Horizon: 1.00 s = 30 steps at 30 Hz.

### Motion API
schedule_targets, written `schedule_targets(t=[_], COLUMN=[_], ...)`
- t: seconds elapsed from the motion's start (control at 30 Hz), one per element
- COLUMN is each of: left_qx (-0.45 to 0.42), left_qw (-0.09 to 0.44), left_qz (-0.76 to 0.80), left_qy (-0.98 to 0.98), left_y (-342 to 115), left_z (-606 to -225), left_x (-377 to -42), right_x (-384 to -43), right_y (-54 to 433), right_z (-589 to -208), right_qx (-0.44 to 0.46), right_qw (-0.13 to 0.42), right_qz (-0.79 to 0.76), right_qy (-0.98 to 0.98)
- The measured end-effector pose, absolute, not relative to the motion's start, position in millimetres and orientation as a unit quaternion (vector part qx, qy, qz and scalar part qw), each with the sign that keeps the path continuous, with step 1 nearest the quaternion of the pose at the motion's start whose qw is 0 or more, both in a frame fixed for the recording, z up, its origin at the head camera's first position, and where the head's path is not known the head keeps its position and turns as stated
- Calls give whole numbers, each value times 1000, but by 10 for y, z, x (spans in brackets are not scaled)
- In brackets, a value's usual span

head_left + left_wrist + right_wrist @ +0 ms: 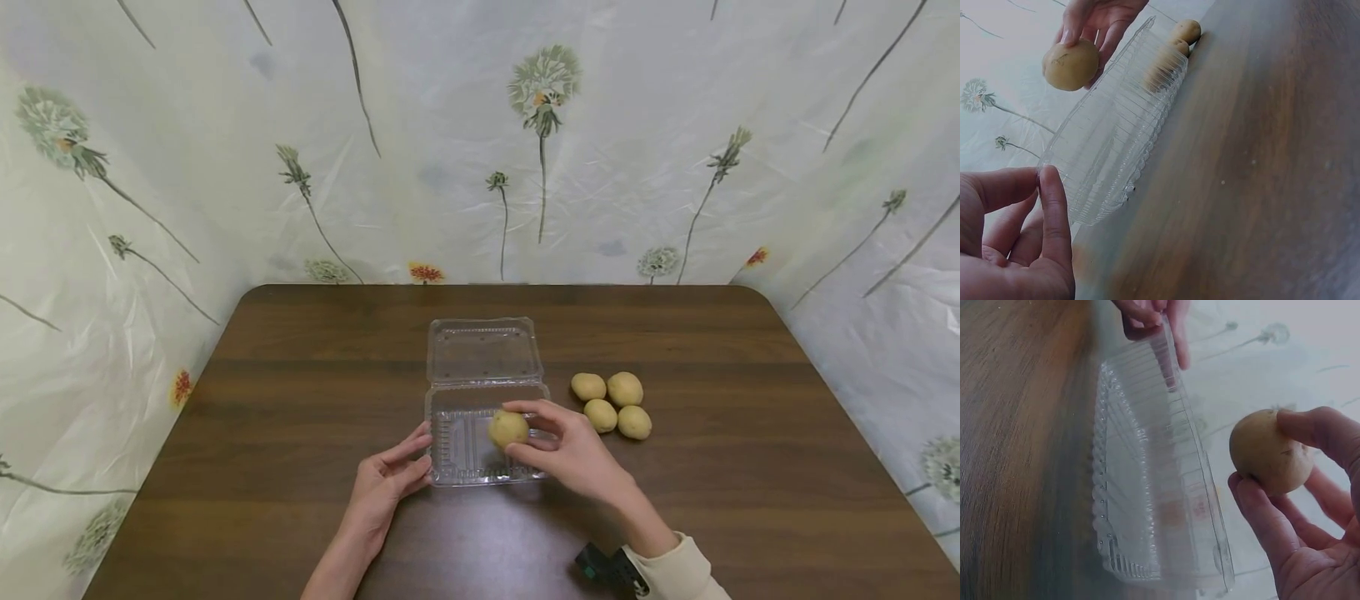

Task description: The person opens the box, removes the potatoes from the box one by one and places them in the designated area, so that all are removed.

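Note:
My right hand [579, 454] holds a round yellow potato [507, 428] between thumb and fingertips. In the right wrist view, that potato [1266, 452] is held up above the rim of a clear plastic clamshell container [1141, 456], apart from it. The container's lid [483, 350] is folded back, away from me. At the container's left side, my left hand [381, 490] pinches the rim between thumb and finger, as the left wrist view shows. Inside the container [453, 442] no potato is seen.
Several more potatoes [625, 389] lie grouped on the brown wooden table [315, 400], to the right of the container. A dark device [611, 568] is strapped at my right wrist, by the cream sleeve [678, 571]. A flower-patterned curtain [420, 108] hangs behind the table.

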<state>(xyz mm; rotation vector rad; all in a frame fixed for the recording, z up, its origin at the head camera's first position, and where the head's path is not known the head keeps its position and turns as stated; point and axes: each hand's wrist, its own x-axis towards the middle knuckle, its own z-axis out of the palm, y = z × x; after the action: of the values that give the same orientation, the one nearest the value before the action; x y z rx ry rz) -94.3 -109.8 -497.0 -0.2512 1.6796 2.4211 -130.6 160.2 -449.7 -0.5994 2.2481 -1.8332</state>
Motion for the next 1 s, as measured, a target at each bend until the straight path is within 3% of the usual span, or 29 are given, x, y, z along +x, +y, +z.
schedule_targets(t=[1.0], left_qx=[-82], left_qw=[97], left_qz=[816], left_qy=[563], left_y=[-1118], left_z=[-4983], left_x=[-946], right_x=[-1170], right_y=[1815], right_z=[-4599], right_qx=[-201], right_qw=[48], right_qz=[-613], right_qy=[763])
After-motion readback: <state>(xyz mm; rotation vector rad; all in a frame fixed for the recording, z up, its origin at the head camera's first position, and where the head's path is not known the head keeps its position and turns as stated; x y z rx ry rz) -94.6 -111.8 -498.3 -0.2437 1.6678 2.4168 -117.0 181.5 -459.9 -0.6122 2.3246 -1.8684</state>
